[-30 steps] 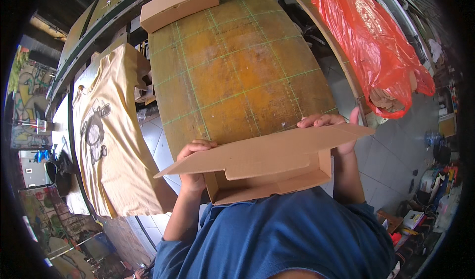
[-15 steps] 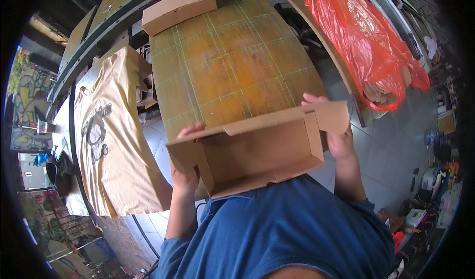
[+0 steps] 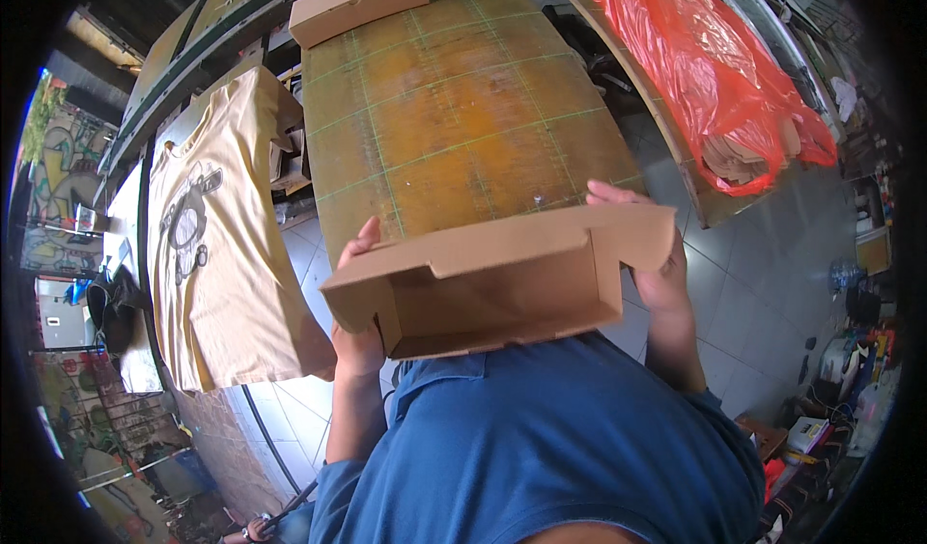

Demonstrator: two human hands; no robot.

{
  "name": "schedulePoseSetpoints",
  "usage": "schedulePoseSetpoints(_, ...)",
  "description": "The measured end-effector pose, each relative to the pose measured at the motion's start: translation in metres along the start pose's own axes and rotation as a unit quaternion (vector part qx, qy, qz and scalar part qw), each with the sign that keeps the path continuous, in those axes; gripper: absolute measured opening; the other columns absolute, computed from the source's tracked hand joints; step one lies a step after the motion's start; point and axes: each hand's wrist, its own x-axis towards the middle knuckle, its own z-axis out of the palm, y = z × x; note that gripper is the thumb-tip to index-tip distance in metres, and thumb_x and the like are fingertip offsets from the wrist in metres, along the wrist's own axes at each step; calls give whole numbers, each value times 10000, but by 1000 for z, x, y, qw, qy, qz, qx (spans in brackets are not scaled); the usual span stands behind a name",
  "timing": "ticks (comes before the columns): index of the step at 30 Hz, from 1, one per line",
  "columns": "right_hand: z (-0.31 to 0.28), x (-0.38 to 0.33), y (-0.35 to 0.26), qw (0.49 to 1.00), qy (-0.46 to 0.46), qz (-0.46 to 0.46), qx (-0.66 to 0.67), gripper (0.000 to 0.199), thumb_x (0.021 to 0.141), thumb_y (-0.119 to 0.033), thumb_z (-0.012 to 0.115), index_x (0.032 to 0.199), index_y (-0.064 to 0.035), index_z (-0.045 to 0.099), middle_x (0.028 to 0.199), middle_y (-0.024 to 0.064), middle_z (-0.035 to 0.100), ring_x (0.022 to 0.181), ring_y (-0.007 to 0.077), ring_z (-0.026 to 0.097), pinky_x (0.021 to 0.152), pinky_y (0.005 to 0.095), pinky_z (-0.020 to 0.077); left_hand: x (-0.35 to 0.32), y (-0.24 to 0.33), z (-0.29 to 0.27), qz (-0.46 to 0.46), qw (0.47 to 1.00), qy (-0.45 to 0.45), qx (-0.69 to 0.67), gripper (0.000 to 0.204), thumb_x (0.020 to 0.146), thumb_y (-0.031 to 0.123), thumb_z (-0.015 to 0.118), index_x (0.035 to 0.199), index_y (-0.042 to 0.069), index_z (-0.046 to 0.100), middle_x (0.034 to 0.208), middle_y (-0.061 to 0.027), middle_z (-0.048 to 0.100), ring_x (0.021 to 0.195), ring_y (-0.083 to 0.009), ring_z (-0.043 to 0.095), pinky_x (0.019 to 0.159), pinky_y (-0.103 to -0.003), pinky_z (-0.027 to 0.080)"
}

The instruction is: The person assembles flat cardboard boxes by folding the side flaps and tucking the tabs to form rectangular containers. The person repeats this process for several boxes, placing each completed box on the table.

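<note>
Against my front, at the near edge of a worn board (image 3: 463, 90) marked with green grid lines, I hold a brown cardboard box (image 3: 512, 245). Its open side faces me, and no contents show inside. My left hand (image 3: 357, 341) grips the left end, fingers behind the upper flap and thumb side up. At the other end, my right hand (image 3: 657, 274) is wrapped round the side, partly hidden by the rounded end flap. A second cardboard box (image 3: 357, 3), closed, lies at the board's far left corner.
A beige T-shirt (image 3: 232, 245) with a dark print is spread on a board at left. On another board at right lies a red plastic bag (image 3: 686, 71) with cardboard pieces (image 3: 744, 158) in its mouth. Tiled floor (image 3: 763, 254) shows between; assorted clutter lines the right edge.
The box in my hands has tipped, its upper flap now facing me more and its opening looking narrower. Both hands keep their hold. The view has shifted slightly.
</note>
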Motion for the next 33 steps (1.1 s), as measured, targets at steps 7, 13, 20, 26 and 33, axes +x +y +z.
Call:
schedulePoseSetpoints(7,-25,30,-1,994,-109,-14,-15,593,910,-485,502,1216,24,513,1346,318,418,1250,379,443,1052,477,317,14,-10,14,-22,999,37,-33,543,950,446,341,1242,-1,438,1443,-221,315,1391,-315,215,1127,-454,169)
schedulePoseSetpoints(13,-37,29,3,989,-117,16,-92,465,830,-289,599,1182,14,574,1392,220,429,1309,295,392,1087,403,251,17,-12,19,-44,998,28,-35,598,957,472,202,1180,14,515,1451,-238,317,1392,-312,219,1128,-452,124)
schedulePoseSetpoints(20,-55,76,26,960,-70,-63,-264,377,769,-180,734,1102,-35,635,1359,181,478,1246,316,467,1028,393,360,47,0,20,-87,964,34,250,488,847,148,656,1289,0,512,1445,-178,375,1313,-269,403,1055,-382,342)
schedulePoseSetpoints(26,-33,56,-17,897,-101,-163,-399,275,722,-199,787,899,-18,680,1294,185,526,1080,373,579,903,390,479,18,43,86,7,892,26,452,623,638,323,853,1155,50,636,1355,-242,461,1318,-375,373,1043,-446,362)
schedulePoseSetpoints(33,-1,38,-47,872,-151,-141,-444,468,648,-267,828,1021,-45,653,1365,155,474,1228,372,471,994,452,391,10,21,97,63,843,64,531,683,543,388,889,1089,43,666,1284,-233,528,1286,-418,396,1037,-502,353)
